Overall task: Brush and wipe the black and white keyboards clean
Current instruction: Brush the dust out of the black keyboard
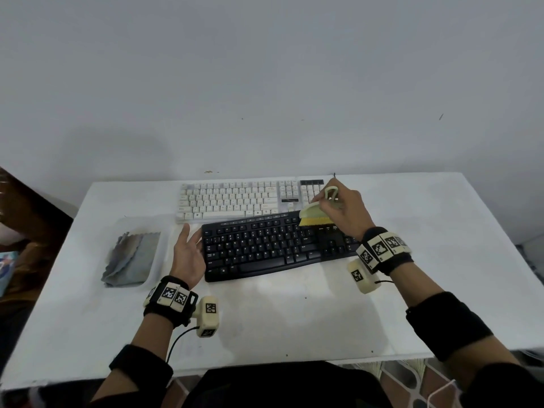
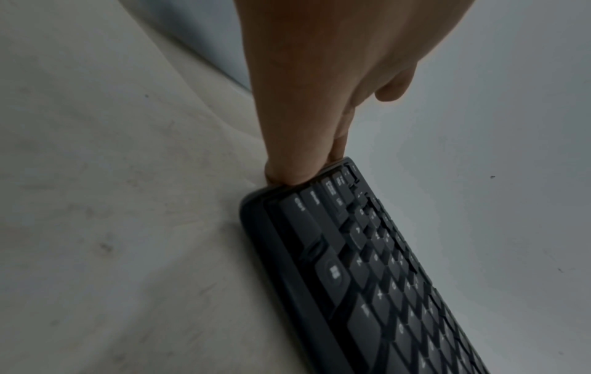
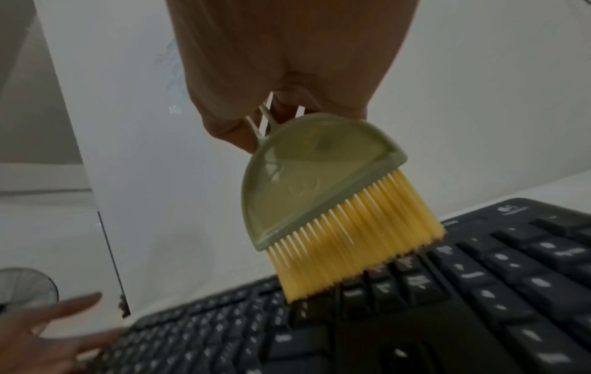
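A black keyboard [image 1: 276,248] lies slightly askew in the middle of the white table [image 1: 441,219], with a white keyboard [image 1: 235,200] right behind it. My right hand [image 1: 338,210] grips the loop handle of a pale green brush [image 1: 313,212]. Its yellow bristles [image 3: 355,237] touch the top key rows of the black keyboard [image 3: 415,316], right of centre. My left hand [image 1: 188,251] rests with straight fingers [image 2: 297,141] against the left end of the black keyboard [image 2: 367,273] and holds nothing.
A clear tray [image 1: 159,260] with a crumpled grey cloth [image 1: 129,257] sits on the table's left part. The wall rises just behind the white keyboard. Brown furniture [image 1: 26,213] stands off the table's left edge.
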`<state>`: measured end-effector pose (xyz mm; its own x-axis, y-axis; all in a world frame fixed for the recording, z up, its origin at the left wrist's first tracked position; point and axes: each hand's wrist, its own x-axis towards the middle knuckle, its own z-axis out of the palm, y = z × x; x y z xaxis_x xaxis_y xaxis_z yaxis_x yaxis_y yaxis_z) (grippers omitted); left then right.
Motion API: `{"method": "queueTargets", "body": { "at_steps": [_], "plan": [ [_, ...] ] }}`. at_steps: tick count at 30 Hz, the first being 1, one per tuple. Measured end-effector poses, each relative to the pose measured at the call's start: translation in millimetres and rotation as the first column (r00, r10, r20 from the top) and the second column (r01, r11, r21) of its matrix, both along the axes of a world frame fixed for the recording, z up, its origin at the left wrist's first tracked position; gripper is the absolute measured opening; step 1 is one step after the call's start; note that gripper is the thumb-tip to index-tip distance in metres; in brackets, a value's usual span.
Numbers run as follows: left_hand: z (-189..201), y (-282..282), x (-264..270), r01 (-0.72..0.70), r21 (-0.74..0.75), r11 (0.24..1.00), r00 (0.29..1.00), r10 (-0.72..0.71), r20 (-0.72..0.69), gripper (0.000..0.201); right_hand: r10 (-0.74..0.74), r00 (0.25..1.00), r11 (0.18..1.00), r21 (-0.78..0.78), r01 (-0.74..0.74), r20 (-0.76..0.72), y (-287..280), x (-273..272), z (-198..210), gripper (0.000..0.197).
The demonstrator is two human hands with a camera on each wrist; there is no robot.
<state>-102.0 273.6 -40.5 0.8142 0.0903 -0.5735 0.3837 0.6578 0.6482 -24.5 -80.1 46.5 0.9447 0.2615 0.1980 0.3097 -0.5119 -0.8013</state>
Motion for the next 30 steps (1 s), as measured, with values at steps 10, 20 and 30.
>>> {"method": "queueTargets", "body": {
  "at_steps": [10,20,30],
  "plan": [
    [-2,-2,1,-0.010,0.009,1.000,1.000,0.010,0.010,0.054,-0.102,0.995,0.993,-0.055,0.102,0.014,-31,0,-4,0.021],
    [0,-3,1,-0.007,0.024,1.000,1.000,0.007,0.012,0.055,-0.078,0.997,0.992,-0.101,0.076,-0.016,-37,-1,-6,0.014],
    [-1,-1,1,0.003,0.039,0.999,1.000,-0.003,0.004,0.058,-0.083,0.995,0.994,0.078,0.079,0.057,-20,-5,8,0.016]
  ]
}}
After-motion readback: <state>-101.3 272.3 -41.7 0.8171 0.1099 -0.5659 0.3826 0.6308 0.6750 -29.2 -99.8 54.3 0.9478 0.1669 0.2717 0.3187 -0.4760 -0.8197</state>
